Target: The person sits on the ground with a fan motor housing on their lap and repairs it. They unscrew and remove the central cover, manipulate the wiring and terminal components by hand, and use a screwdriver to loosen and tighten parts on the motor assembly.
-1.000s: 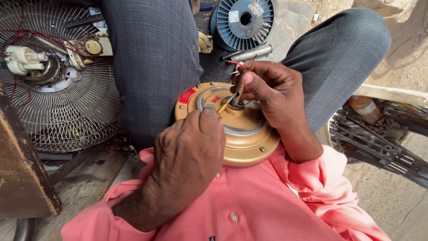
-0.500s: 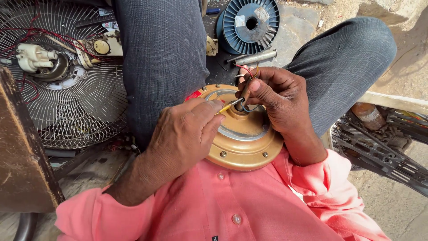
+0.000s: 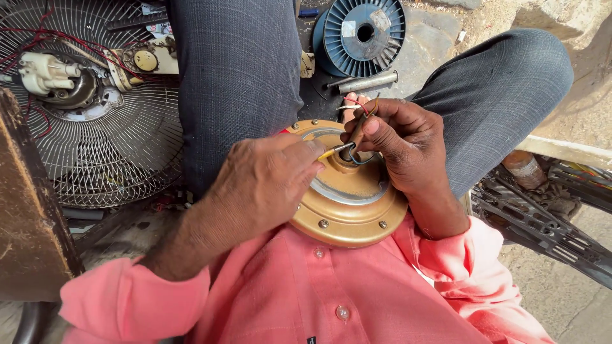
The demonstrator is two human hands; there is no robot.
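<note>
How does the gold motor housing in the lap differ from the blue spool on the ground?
The gold motor housing is smooth metal with rim screws, resting in the lap under both hands; the blue spool is ribbed, lying untouched on the ground. Wires emerge from the housing's centre; the spool's centre is an open hole. Both are round.

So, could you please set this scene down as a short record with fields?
Setting: person seated, a round gold motor housing in the lap
Left hand: rests on the housing, pinching a yellow wire at the hub
Right hand: grips the dark shaft with coloured wires
Left of the legs: wire fan guard with a white motor part
Beyond the knees: blue spool, metal rod
</note>
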